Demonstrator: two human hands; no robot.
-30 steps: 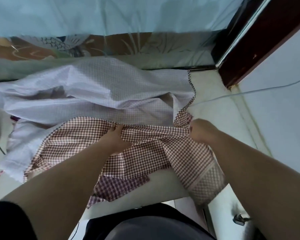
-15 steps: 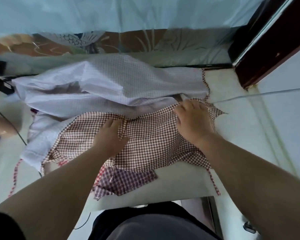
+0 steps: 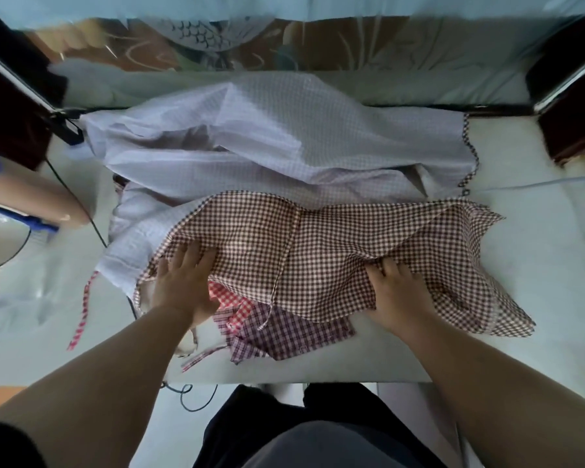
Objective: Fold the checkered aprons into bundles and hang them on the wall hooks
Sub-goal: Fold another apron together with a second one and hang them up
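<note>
A single wide-angle view from the person's head looks steeply down and forward, close over the worktop [image 3: 537,265]. Both forearms reach in from the bottom corners; the person's lap fills the bottom edge, and straight lines bow near the frame's edges.

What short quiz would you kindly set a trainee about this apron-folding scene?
1. True or false: the left hand lies flat on the brown checkered apron.
2. What lies beyond that apron, farther from the person? A) pale finely checked cloth B) a basket C) a stack of plates
3. Fill in: the loose strap on the table, left of the left hand, is ___ and white.
Key: 1 true; 2 A; 3 red.
</note>
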